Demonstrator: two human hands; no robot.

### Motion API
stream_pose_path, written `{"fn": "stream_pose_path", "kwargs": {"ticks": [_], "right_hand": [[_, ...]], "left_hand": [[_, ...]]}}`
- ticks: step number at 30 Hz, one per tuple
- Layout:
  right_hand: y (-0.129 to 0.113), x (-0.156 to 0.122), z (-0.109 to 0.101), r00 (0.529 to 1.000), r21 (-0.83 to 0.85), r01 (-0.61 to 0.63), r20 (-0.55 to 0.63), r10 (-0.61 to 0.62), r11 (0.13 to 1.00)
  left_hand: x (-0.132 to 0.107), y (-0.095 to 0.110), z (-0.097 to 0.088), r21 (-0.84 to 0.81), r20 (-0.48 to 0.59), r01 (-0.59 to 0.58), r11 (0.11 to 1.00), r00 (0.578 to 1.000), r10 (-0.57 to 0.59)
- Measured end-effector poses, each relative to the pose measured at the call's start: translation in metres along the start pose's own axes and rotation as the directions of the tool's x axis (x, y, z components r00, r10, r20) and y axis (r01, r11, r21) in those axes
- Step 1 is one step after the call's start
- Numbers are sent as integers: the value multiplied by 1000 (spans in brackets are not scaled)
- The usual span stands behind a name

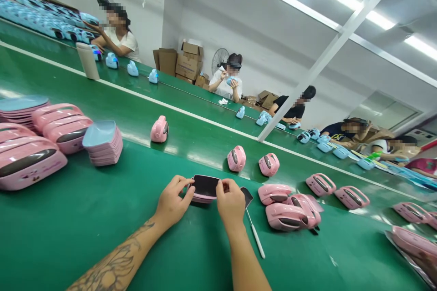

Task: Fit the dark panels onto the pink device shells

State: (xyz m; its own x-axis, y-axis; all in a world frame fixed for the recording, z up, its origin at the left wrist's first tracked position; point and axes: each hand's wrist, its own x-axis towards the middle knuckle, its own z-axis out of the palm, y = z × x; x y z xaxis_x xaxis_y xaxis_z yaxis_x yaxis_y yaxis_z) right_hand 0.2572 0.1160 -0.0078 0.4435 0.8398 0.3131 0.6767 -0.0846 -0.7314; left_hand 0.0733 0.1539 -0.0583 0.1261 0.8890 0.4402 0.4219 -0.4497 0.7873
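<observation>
A rectangular pink-edged panel with a dark, flat top face is between my hands, low over the green work surface; more pink edges show beneath it, like a short stack. My left hand grips its left side with thumb and fingers. At its right corner, my right hand pinches the edge, fingers curled. Just right of that hand lies a thin rod with a white handle and a dark, flat, square head. Several pink handled cases with dark oval windows are grouped farther right.
On the left stand large pink cases and a stack of blue-topped pink panels. Single pink cases sit along the green belt ahead. A beige cylinder stands beyond. Co-workers handle blue cases across the line; a white post rises at centre right.
</observation>
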Motion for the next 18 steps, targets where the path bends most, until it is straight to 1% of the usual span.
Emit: {"fn": "stream_pose_path", "kwargs": {"ticks": [3, 7, 9, 11, 13, 15, 16, 17, 18], "right_hand": [[-5, -5, -3, 1000, 69, -23, -15, 24, 997], [-3, -9, -8, 995, 168, -85, -31, 92, 982], [0, -9, -10, 991, 251, -121, -19, 130, 960], [3, -9, -11, 987, 364, -159, 27, 161, 918], [4, -11, -12, 979, 485, -202, 105, 173, 851], [4, -16, -12, 969, 585, -240, 189, 158, 775], [3, -19, -12, 959, 650, -271, 243, 144, 710], [2, -23, -12, 944, 722, -316, 306, 126, 615], [1, -26, -11, 921, 787, -374, 377, 99, 490]], "left_hand": [[-2, 4, -3, -99, -16, -51, 994, 999, 49], [-4, 10, -2, -199, -11, -63, 978, 998, 62], [-5, 12, -1, -217, -6, -65, 974, 998, 66], [-5, 13, -3, -240, -8, -66, 968, 998, 66], [-6, 17, -6, -281, -20, -54, 958, 999, 50], [-9, 25, -9, -346, -28, -21, 938, 1000, 12], [-10, 30, -9, -378, -21, 0, 926, 1000, -8], [-11, 35, -8, -404, 1, 21, 914, 1000, -23], [-11, 40, -7, -424, 35, 41, 905, 999, -29]]}}
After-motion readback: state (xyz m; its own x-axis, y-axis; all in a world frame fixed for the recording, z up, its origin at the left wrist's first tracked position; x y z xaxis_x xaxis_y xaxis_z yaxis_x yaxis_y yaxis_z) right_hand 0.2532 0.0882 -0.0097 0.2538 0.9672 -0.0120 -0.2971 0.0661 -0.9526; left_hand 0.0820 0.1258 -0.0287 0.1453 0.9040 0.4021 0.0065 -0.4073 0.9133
